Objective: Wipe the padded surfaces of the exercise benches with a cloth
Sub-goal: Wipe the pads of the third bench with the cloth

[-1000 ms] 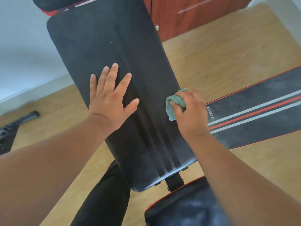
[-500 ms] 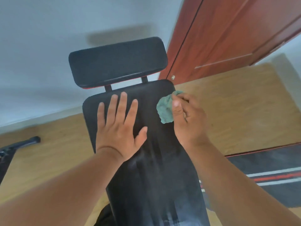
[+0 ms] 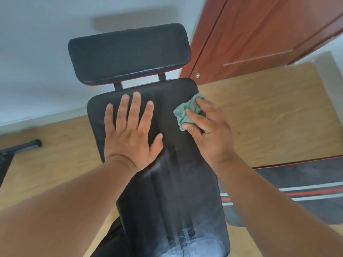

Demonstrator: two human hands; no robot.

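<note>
A wooden floor (image 3: 269, 115) is seen beneath everything, with a white wall (image 3: 37, 52) at the far left and a reddish-brown door (image 3: 259, 30) at the upper right. A dark striped mat (image 3: 306, 188) is laid on the floor at the right. The long black back pad (image 3: 167, 191) of the exercise bench is shown running away from the camera down the middle of the view, pale dusty streaks being visible along its near half. Beyond its far end, a shorter black head pad (image 3: 130, 54) is carried on two posts, apart from the long pad. The left hand (image 3: 130, 132) is laid flat on the far part of the long pad, fingers spread wide and holding nothing. The right hand (image 3: 207, 128) is pressed near the pad's far right corner, its fingers closed around a crumpled green cloth (image 3: 185, 112), which is held against the padding
</note>
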